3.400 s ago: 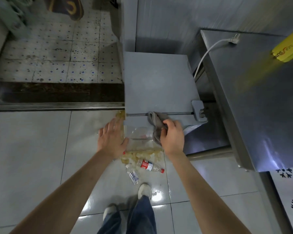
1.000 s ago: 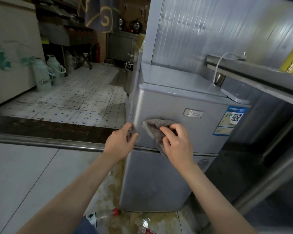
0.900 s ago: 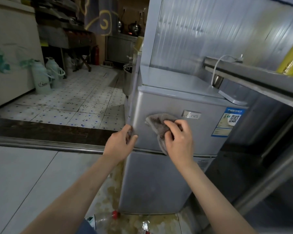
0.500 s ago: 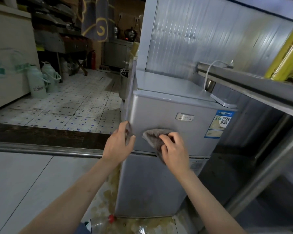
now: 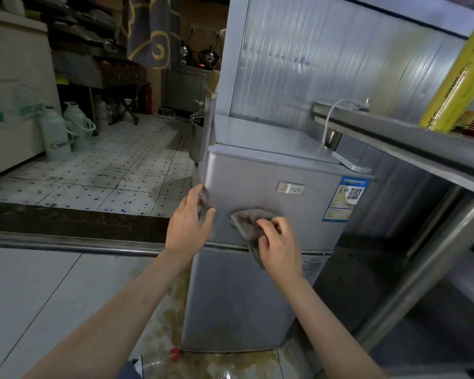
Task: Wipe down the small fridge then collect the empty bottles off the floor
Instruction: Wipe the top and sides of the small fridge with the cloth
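A small silver two-door fridge (image 5: 268, 187) is seen standing on the floor, just beside a steel desk (image 5: 411, 143) on its right and in front of a ribbed metal wall panel (image 5: 326, 64). The upper door is marked by a small nameplate (image 5: 290, 186) and a blue energy label with a QR code (image 5: 344, 198); smudges are visible on the door surface around the cloth. A grey cloth (image 5: 251, 222) is pressed flat against the lower part of the upper door by the right hand (image 5: 278, 243), whose grip is curled closed over the bunched fabric. The left edge of the same door is gripped by the left hand (image 5: 189, 222), fingers wrapped round the side, thumb on the front face. On the stained floor at the fridge's foot, a clear plastic bottle with a red cap (image 5: 162, 361) is seen lying on its side.
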{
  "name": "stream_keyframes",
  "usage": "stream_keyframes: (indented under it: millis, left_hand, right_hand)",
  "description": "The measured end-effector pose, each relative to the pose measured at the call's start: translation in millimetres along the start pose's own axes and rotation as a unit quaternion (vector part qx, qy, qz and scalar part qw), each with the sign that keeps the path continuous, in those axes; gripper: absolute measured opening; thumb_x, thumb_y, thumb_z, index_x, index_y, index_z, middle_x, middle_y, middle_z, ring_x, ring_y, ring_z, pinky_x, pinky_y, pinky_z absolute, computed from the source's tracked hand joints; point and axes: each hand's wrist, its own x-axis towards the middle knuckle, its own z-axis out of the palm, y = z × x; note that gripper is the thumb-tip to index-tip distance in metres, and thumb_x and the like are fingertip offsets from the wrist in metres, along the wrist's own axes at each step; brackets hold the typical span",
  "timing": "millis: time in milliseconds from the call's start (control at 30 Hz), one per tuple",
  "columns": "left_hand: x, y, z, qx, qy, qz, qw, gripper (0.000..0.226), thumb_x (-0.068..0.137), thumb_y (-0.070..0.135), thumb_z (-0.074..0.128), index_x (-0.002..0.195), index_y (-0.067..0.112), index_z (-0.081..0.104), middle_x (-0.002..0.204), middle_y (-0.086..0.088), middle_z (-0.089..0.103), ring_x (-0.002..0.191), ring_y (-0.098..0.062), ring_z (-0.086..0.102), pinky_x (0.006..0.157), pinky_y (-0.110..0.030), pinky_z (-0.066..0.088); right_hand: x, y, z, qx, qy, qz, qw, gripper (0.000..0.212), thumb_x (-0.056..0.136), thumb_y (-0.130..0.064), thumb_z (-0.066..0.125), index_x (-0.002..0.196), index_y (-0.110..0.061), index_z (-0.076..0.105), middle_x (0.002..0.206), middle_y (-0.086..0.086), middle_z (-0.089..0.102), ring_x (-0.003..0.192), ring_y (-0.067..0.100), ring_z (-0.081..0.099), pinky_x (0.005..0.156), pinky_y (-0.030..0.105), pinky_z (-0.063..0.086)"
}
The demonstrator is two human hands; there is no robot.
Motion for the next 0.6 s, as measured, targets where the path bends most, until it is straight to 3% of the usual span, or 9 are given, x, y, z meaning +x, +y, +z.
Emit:
stream_keyframes:
  millis: [100, 267, 400, 533, 600]
  left_hand:
    - [0.2, 0.2, -1.1, -0.006, 0.002, -0.003, 1.0, 0.054, 0.088, 0.023, 0.06, 0.137, 0.02, 0.037, 0.114, -0.011, 0.061, 0.092, -0.03, 0.062, 0.083, -0.04, 0.05]
    - [-1.2, -0.6, 0.0, -0.016, 0.006, -0.005, 1.0, 0.053, 0.089, 0.022, 0.06, 0.137, 0.019, 0.039, 0.114, -0.008, 0.061, 0.093, -0.026, 0.061, 0.083, -0.039, 0.05]
    - [-2.6, -1.6, 2.6, -0.009, 0.016, -0.015, 1.0, 0.052, 0.089, 0.023, 0.06, 0.136, 0.018, 0.039, 0.116, -0.008, 0.061, 0.096, -0.027, 0.061, 0.083, -0.039, 0.05]
    - [-3.4, -1.3, 5.6, -0.009, 0.019, -0.019, 1.0, 0.048, 0.089, 0.025, 0.059, 0.133, 0.019, 0.041, 0.111, -0.007, 0.061, 0.093, -0.026, 0.061, 0.08, -0.04, 0.05]
    - [-3.8, -1.8, 5.9, -0.011, 0.022, -0.024, 0.999, 0.046, 0.089, 0.025, 0.059, 0.131, 0.018, 0.043, 0.109, -0.006, 0.061, 0.091, -0.025, 0.061, 0.08, -0.04, 0.051]
  right_hand:
    - [4.6, -1.4, -5.2, 0.036, 0.036, 0.033, 0.998, 0.029, 0.081, -0.01, 0.05, 0.105, -0.008, 0.065, 0.093, 0.013, 0.056, 0.076, 0.029, 0.059, 0.057, 0.034, 0.053]
    - [30.0, -11.8, -16.3, 0.066, 0.088, 0.042, 0.993, 0.032, 0.082, -0.002, 0.058, 0.112, -0.009, 0.064, 0.093, 0.011, 0.053, 0.074, 0.022, 0.055, 0.058, 0.028, 0.047]
    - [15.0, -7.9, -3.9, 0.04, 0.041, 0.017, 0.998, 0.035, 0.081, -0.014, 0.044, 0.107, -0.01, 0.066, 0.093, 0.013, 0.055, 0.076, 0.027, 0.058, 0.061, 0.031, 0.05]
    - [-1.2, 3.8, 0.7, 0.011, -0.031, -0.006, 0.999, 0.031, 0.073, 0.002, 0.059, 0.102, -0.007, 0.065, 0.094, 0.015, 0.055, 0.08, 0.031, 0.058, 0.052, 0.039, 0.053]
    - [-1.0, 3.9, -1.8, 0.023, -0.021, 0.009, 0.999, 0.029, 0.072, 0.004, 0.062, 0.099, -0.007, 0.066, 0.093, 0.013, 0.054, 0.078, 0.029, 0.058, 0.053, 0.037, 0.052]
